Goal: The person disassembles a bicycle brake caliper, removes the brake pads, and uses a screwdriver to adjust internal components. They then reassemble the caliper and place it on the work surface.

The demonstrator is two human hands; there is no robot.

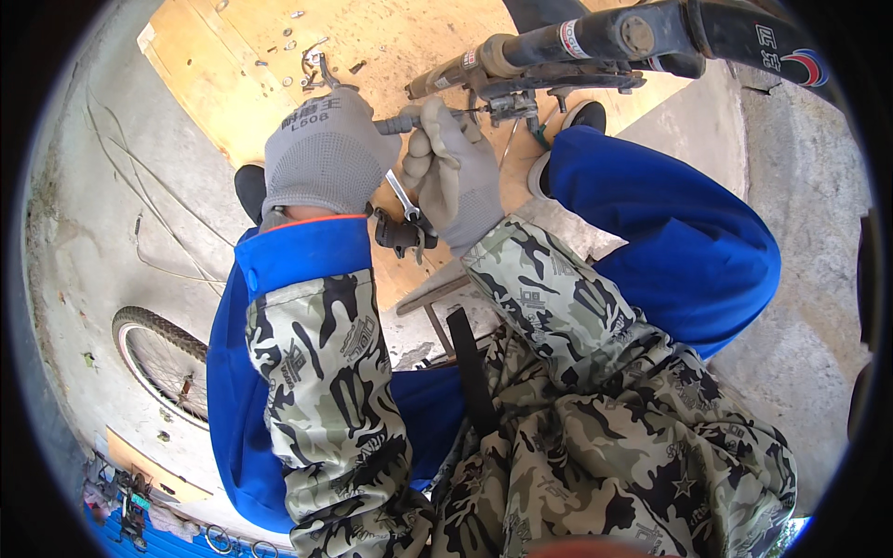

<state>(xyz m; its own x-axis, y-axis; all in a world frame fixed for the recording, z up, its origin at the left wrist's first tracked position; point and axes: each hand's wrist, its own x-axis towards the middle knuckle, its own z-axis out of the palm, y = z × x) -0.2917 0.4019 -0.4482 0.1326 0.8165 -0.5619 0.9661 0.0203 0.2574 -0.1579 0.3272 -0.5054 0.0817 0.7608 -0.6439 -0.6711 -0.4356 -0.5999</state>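
In the head view, my left hand (330,153) is closed round a grey ribbed handle (398,124), its back toward me and the fingertips hidden. My right hand (458,181) is curled in at the handle's far end; whether its fingers pinch the handle or only steady it, I cannot tell. The handle's long axis runs nearly left to right, rising slightly to the right, and a thin dark rod (473,111) shows beyond my right fingers, roughly in line with it. That line leads to the metal fitting (510,106) just below the black frame (595,39). The fitting lies to the right of both my hands, so my right is the nearer. A wrench (402,193) lies below, between my wrists.
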